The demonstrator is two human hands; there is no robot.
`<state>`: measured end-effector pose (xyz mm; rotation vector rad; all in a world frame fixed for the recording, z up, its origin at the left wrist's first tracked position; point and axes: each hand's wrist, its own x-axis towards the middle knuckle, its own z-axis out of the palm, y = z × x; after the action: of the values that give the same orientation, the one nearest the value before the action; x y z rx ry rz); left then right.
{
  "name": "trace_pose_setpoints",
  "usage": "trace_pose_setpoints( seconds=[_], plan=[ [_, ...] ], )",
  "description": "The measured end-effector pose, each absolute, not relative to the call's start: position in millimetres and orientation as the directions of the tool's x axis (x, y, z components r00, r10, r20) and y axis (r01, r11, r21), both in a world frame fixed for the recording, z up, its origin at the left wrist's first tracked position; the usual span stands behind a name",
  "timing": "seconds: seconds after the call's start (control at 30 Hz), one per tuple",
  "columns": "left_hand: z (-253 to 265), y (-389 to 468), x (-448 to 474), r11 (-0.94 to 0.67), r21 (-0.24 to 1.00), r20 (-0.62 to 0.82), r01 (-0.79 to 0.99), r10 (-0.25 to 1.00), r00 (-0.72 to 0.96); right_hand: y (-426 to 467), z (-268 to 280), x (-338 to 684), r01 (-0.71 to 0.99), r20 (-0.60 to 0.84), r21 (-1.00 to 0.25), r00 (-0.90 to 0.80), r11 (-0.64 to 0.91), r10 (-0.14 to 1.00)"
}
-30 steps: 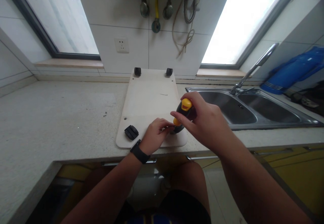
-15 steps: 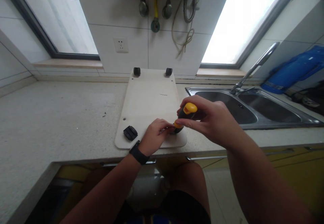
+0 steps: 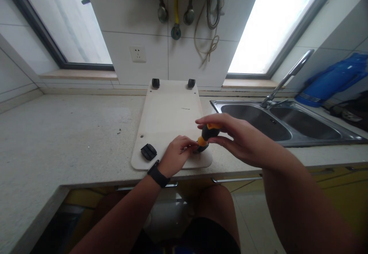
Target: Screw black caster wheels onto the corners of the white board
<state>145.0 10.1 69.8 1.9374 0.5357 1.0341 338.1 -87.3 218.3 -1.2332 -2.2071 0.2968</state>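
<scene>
A short screwdriver [image 3: 210, 132] with a black and yellow handle points down at the front right corner of a pale board [image 3: 172, 112]. My right hand [image 3: 238, 135] has its thumb and fingers on either side of the handle. Close by the screwdriver's lower end, my left hand [image 3: 179, 150] is closed in a pinch; what lies between its fingertips is hidden. A black fitting [image 3: 203, 148] shows partly under the screwdriver there. At the front left corner sits a similar black fitting [image 3: 148, 152], which looks like a small caster.
Two more black fittings, one at the left [image 3: 155, 83] and one at the right [image 3: 191, 83], stand on the board's far end. Small dark screws [image 3: 119, 131] lie on the counter [image 3: 86, 131]. Right of the board is a double sink [image 3: 253, 120] with a tap [image 3: 287, 77].
My right hand has shifted its grip on the screwdriver, its fingers reaching further over and looser about the handle. My left hand stays in place. The view has tilted slightly.
</scene>
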Motion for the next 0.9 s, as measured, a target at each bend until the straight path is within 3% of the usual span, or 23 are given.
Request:
trace_pose_setpoints(
  seconds=[0.2,0.33,0.43,0.53,0.7,0.8,0.9],
  plan=[
    [70.5,9.5,145.3,-0.530,0.848,0.435,0.013,0.710,0.554,-86.9,212.1,328.5,0.794,0.530,-0.338,-0.284,0.506,0.799],
    [67.5,10.5,145.4,-0.535,0.844,0.461,-0.021,0.705,0.539,-88.6,205.3,312.2,0.892,0.654,-0.196,-0.190,0.407,0.732],
    [66.2,10.9,145.3,-0.534,0.845,0.465,-0.031,0.704,0.537,-88.8,200.5,302.0,0.938,0.711,-0.158,-0.109,0.308,0.695],
    [66.5,10.7,144.6,-0.520,0.854,0.448,-0.025,0.711,0.542,-88.9,203.8,302.6,0.931,0.677,-0.189,-0.106,0.311,0.728],
    [68.5,10.6,144.1,-0.524,0.852,0.445,-0.018,0.704,0.554,-87.3,218.6,324.5,0.778,0.404,-0.375,-0.352,0.504,0.844],
    [68.4,10.8,144.4,-0.534,0.845,0.448,-0.010,0.698,0.559,-85.4,218.0,329.3,0.734,0.414,-0.438,-0.348,0.520,0.841],
    [66.3,11.4,144.7,-0.543,0.839,0.459,-0.016,0.693,0.557,-84.7,210.8,321.6,0.786,0.513,-0.399,-0.236,0.472,0.826]
  ],
)
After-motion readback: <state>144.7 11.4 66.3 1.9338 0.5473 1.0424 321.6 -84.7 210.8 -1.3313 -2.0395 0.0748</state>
